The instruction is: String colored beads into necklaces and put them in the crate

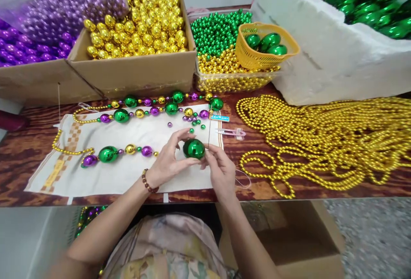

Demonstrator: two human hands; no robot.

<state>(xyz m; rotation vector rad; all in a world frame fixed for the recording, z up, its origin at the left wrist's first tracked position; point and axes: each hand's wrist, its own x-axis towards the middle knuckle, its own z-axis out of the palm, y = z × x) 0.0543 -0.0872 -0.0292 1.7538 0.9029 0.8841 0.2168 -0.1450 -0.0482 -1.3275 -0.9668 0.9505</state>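
Between the thumb and fingers of my left hand (pixel 169 160) is a large shiny green bead (pixel 194 148). My right hand (pixel 221 164) is at the bead's right side, its fingers pinched on a thin upright needle (pixel 209 131). A pale thread (pixel 244 180) loops out to the right of that hand. Left of my hands, a partly strung bead necklace (pixel 108 154) with green, gold and purple beads lies on a white towel (pixel 105 135). A few small loose beads (pixel 194 122) sit just beyond my fingers, near a longer beaded strand (pixel 171 108).
Pink-handled thread snips (pixel 231 132) lie right of the towel. Gold bead strands (pixel 321 137) cover the table's right side. Behind stand a box of gold beads (pixel 131 71), a tub of small beads (pixel 221 82), a yellow basket (pixel 257 59) and a white foam box (pixel 308 52).
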